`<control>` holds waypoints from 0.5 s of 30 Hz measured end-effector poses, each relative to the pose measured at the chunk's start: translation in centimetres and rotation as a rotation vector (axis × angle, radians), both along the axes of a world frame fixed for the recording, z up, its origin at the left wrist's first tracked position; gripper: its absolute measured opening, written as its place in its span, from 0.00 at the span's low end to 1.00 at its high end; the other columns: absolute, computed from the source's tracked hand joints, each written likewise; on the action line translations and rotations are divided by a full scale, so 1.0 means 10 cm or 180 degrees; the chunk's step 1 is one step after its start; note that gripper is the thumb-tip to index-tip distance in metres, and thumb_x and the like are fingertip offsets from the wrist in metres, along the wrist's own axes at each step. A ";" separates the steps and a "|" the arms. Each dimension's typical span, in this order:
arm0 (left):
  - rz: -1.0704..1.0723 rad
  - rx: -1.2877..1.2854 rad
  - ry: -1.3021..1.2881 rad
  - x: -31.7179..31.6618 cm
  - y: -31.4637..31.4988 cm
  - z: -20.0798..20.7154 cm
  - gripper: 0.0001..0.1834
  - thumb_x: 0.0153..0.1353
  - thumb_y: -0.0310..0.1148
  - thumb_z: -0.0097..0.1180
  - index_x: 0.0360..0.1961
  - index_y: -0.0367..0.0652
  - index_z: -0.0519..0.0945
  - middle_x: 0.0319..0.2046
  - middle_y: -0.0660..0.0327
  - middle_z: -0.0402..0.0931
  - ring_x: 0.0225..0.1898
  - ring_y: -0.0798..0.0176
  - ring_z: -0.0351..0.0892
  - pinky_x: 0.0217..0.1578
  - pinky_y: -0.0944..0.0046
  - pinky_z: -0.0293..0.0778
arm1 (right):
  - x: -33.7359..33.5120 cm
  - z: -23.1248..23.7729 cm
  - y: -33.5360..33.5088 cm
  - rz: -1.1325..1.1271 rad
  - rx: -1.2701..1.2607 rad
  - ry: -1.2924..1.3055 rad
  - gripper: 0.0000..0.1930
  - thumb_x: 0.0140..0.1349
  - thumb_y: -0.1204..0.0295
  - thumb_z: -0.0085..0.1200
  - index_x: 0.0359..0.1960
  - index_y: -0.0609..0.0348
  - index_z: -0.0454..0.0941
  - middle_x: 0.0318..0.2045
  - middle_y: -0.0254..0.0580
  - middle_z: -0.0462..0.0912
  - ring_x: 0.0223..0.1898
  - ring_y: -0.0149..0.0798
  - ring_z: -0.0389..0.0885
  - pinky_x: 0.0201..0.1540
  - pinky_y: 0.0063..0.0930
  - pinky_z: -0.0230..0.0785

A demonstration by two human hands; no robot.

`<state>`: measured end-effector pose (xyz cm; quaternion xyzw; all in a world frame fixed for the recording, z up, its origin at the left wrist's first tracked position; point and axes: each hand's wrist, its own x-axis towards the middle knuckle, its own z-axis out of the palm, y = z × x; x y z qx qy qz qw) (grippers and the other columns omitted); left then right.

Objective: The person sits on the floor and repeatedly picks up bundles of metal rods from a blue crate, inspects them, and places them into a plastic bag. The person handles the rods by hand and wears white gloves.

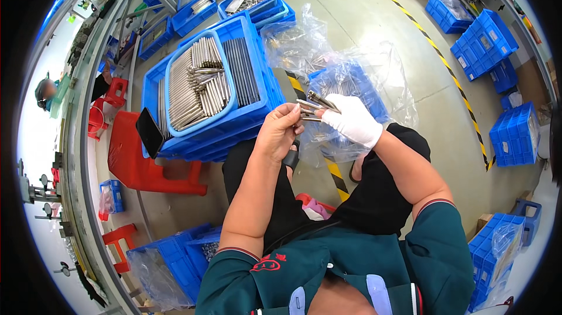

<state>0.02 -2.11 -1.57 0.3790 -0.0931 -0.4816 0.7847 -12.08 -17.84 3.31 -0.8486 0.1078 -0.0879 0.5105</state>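
My left hand point(280, 129), bare, pinches the ends of slim metal rods point(310, 107) between thumb and fingers. The other ends of this small bunch sit in my right hand point(355, 123), which wears a white glove and is closed round them. One rod with a darker, thicker end point(321, 99) sticks out at an angle. Just beyond my hands, a blue crate point(374, 95) lined with a clear plastic bag point(333, 133) holds more metal pieces. To the left, a light-blue tray point(233, 95) is filled with rows of silvery rods point(190, 84).
The tray rests on stacked blue crates point(266, 89), beside dark rods point(240, 69). A black phone-like slab point(150, 132) leans at their corner. Left of me is a red stool point(132, 151). More blue crates point(515, 133) line the right side. Yellow-black tape point(433, 40) crosses the floor.
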 end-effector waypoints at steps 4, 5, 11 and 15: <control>0.0403 0.0663 -0.1060 -0.03 -0.01 0.06 0.09 0.59 0.33 0.60 0.33 0.38 0.80 0.25 0.69 0.74 0.25 0.76 0.65 0.28 0.74 0.62 | 0.02 -0.02 -0.01 -0.0078 -0.0035 0.0078 0.13 0.59 0.62 0.53 0.33 0.61 0.75 0.22 0.46 0.73 0.24 0.40 0.71 0.30 0.33 0.64; 0.0523 0.0748 -0.1346 -0.08 -0.02 0.13 0.08 0.59 0.32 0.59 0.33 0.38 0.80 0.25 0.69 0.74 0.26 0.77 0.65 0.28 0.75 0.61 | 0.02 -0.04 -0.02 -0.0092 -0.0005 0.0090 0.13 0.60 0.62 0.53 0.33 0.61 0.75 0.22 0.46 0.73 0.25 0.40 0.71 0.30 0.33 0.64; 0.0832 0.0947 -0.1921 -0.10 0.00 0.18 0.08 0.59 0.32 0.59 0.33 0.36 0.80 0.25 0.70 0.73 0.26 0.78 0.65 0.28 0.77 0.59 | 0.04 -0.08 -0.04 -0.0016 0.0206 0.0110 0.13 0.59 0.62 0.53 0.32 0.61 0.75 0.21 0.43 0.73 0.24 0.37 0.70 0.30 0.31 0.64; 0.0855 0.0771 -0.1642 0.00 0.05 0.17 0.09 0.59 0.33 0.60 0.34 0.36 0.81 0.25 0.69 0.74 0.27 0.79 0.65 0.30 0.77 0.60 | 0.04 -0.01 -0.11 0.0089 0.0884 0.0633 0.15 0.59 0.60 0.54 0.31 0.61 0.76 0.19 0.35 0.71 0.23 0.28 0.67 0.27 0.26 0.61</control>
